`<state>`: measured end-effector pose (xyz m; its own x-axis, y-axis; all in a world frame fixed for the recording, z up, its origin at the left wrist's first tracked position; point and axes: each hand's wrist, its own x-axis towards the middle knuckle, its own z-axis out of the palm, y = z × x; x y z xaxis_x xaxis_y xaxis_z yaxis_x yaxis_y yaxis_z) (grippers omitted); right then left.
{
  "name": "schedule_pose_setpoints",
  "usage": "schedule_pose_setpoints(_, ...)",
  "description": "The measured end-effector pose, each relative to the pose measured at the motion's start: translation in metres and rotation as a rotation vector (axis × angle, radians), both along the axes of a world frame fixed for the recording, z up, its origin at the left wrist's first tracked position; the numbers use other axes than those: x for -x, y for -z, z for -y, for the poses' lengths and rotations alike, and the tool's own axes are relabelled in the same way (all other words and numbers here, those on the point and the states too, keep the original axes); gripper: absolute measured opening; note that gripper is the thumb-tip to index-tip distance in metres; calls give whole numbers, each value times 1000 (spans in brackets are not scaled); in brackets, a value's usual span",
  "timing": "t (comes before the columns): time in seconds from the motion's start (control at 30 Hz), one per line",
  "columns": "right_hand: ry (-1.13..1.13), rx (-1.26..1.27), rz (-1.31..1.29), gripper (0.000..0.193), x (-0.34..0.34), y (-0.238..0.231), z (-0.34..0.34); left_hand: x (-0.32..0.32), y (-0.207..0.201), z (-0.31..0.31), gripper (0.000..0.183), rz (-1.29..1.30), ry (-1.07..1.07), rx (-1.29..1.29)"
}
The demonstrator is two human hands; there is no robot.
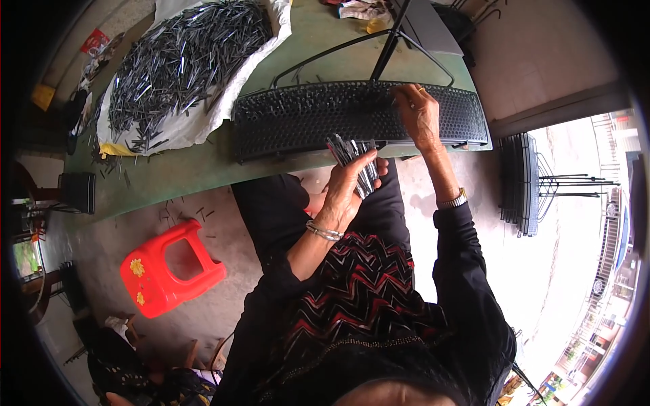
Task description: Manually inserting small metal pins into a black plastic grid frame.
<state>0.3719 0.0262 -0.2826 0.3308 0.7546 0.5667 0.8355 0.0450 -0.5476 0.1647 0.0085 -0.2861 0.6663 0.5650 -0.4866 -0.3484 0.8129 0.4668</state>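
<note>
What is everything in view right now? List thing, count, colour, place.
Strips: uncountable, black, heaped upper left
Sheet: one, white, under the heap
Table: one, green, under sheet and panel
Perforated panel: one, black, along the table's near edge
Rod frame: one, black, at the panel's far side
Stool: one, red, floor at left
Panel stack: one, black, right
Rim clutter: uncounted, mixed, hard to identify
Strip bundle: one, dark, in left hand
Sleeves: two, black, lower half
Left hand: one, around bundle
Right hand: one, over panel

Strips [347,150] — partly hidden by left hand [342,181], white sheet [196,132] — cropped above
</note>
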Motion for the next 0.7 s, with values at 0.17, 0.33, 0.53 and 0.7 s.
schedule_pose_setpoints(0.17,40,20,-11,9,2,0,3,1,-1,-1,16,-1,-1,-2)
schedule_pose_setpoints(0.33,70,68,4,8,4,0,-1,-1,-1,1,17,0,7,4)
schedule_pose_setpoints(0.53,-38,90,67,8,3,-8,3,-1,-2,1,18,1,6,3)
schedule_pose_setpoints(0.7,-86,113,150,9,-3,-12,2,-3,-2,3,18,-6,17,22)
